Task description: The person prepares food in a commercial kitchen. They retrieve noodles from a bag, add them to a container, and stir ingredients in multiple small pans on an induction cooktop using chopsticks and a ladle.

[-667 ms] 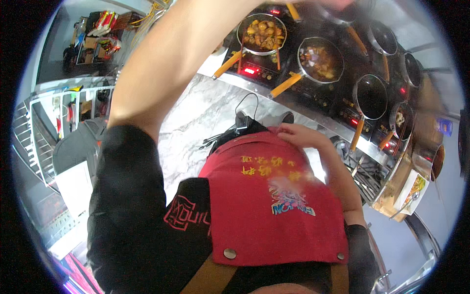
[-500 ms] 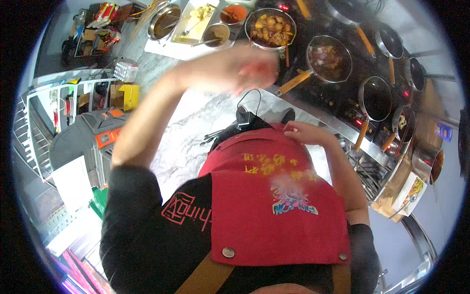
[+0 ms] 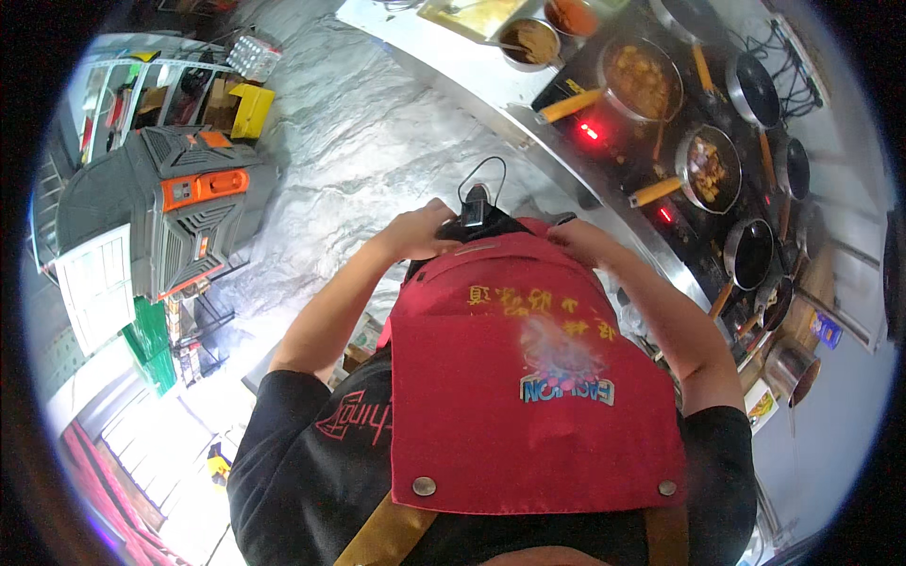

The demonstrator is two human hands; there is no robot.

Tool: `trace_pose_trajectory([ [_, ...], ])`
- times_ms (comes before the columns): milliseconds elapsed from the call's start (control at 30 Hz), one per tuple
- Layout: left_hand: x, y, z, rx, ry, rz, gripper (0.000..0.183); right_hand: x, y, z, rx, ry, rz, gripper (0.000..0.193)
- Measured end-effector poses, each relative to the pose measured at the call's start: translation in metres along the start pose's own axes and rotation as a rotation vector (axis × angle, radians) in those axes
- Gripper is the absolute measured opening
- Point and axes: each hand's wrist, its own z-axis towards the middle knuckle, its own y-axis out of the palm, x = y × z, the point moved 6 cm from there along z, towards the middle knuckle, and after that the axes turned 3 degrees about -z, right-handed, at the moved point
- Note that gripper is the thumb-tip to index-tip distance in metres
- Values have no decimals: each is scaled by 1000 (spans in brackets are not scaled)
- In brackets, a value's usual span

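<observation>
Both of my hands are at my waist, on the red apron (image 3: 538, 415). My left hand (image 3: 420, 231) is closed at the apron's left upper edge, beside a black pouch-like thing (image 3: 472, 226) with a small device and a thin looped cable. My right hand (image 3: 578, 241) is bent over the opposite edge of the apron, its fingers curled. A small dark shape shows at those fingertips, too little of it to name. The fingertips of both hands are partly hidden by the cloth.
To the right, a black cooktop (image 3: 623, 179) carries several pans, including a pan of chunky stew (image 3: 642, 80) and a smaller pan of food (image 3: 708, 170). A bowl of brown sauce (image 3: 530, 42) stands at its far left. A grey-orange wheeled case (image 3: 198, 203) is on the left.
My left hand has come down from beside the stew pan to my waist. My right hand stays at the apron. The view has turned left, so the cooktop sits farther right.
</observation>
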Motion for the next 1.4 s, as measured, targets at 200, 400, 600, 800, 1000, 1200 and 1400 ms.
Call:
trace_pose_trajectory([
  [200, -43, -14, -11, 88, 22, 5, 28, -21, 10, 49, 206, -205, -41, 23],
  [400, -72, -35, -60, 175, 51, 123, 25, -70, 8, 103, 301, -365, -85, 21],
  [600, -80, -37, -80, 288, 37, 4, 33, -60, 28, 121, 125, -246, 21, 25],
  [800, -75, -35, -46, 70, 0, -142, 39, -45, 18, 37, 343, -29, 321, 36],
  [1000, -122, -90, 21, -224, -118, -537, 34, 4, 28, -74, 616, 335, 532, 37],
  [1200, -50, -231, 160, 432, 6, -463, 41, 71, 82, -135, 679, 425, 364, 29],
  [1400, -9, -245, 284, 315, -290, -277, 62, 78, 123, -169, 683, 652, 272, 26],
])
